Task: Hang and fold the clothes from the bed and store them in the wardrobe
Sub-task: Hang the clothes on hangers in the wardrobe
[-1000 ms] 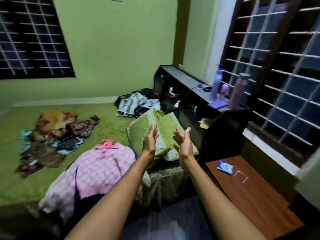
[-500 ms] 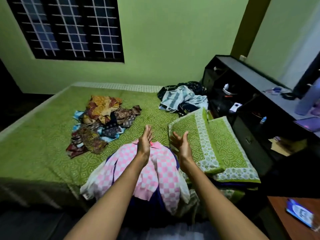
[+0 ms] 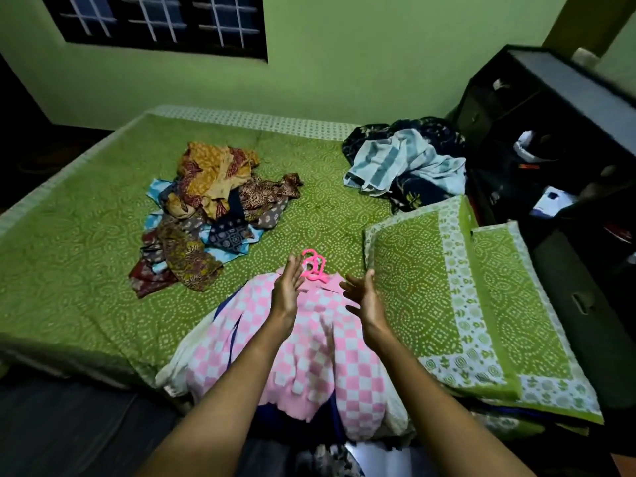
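pink checked garment (image 3: 309, 349), with pink hangers (image 3: 315, 266) at its collar, lay at the bed's (image 3: 69, 270) near edge under the left hand (image 3: 287, 294) and right hand (image 3: 364, 301), both open and empty, while the patterned pile (image 3: 213, 208) beyond sat unfolded, so most work seemingly remained.

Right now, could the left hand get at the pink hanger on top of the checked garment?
Probably yes. The left hand is open with its fingertips right beside the pink hanger, which lies exposed at the collar of the pink checked garment; nothing covers it.
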A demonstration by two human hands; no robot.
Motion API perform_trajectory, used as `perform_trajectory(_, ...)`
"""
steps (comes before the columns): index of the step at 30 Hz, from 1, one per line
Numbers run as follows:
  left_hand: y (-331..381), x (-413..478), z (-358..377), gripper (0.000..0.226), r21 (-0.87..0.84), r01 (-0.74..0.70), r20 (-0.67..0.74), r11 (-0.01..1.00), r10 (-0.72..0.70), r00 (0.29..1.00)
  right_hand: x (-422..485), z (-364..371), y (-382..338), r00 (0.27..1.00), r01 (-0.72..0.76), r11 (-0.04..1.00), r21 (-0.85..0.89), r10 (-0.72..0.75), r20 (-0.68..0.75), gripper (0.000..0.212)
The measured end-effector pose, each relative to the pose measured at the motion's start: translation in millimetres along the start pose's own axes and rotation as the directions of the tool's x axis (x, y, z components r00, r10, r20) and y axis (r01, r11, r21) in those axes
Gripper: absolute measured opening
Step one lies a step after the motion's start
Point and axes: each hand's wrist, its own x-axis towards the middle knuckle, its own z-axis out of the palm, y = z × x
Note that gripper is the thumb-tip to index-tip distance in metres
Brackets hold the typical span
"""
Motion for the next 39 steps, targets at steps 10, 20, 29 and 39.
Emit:
perform_trajectory(10,-65,188,8,0.053,-0.079,0.286,-0.157,0.955,-0.296,0.942,191,3,63,0.996,-0.069,0.915,-0.397,0.040,-0.079,0.031)
perform_trajectory(20,-149,276,10,0.050,-0.131,0.463,-0.202,0.877,-0.481,0.853,290,-16,140,0.997,0.022,0.386,-0.922,0.053,0.046,0.022)
perform_trajectory(29,-173,295,10,0.053,-0.195,0.508,-0.186,0.839,-0.540,0.821,301,-2,163,0.994,-0.025,0.045,-0.999,-0.103,-0.030,0.037)
perform_trajectory(39,-177,289,12,0.052,-0.231,0.495,-0.186,0.838,-0.537,0.823,295,-9,165,0.997,0.077,0.294,-0.953,-0.030,0.071,0.026)
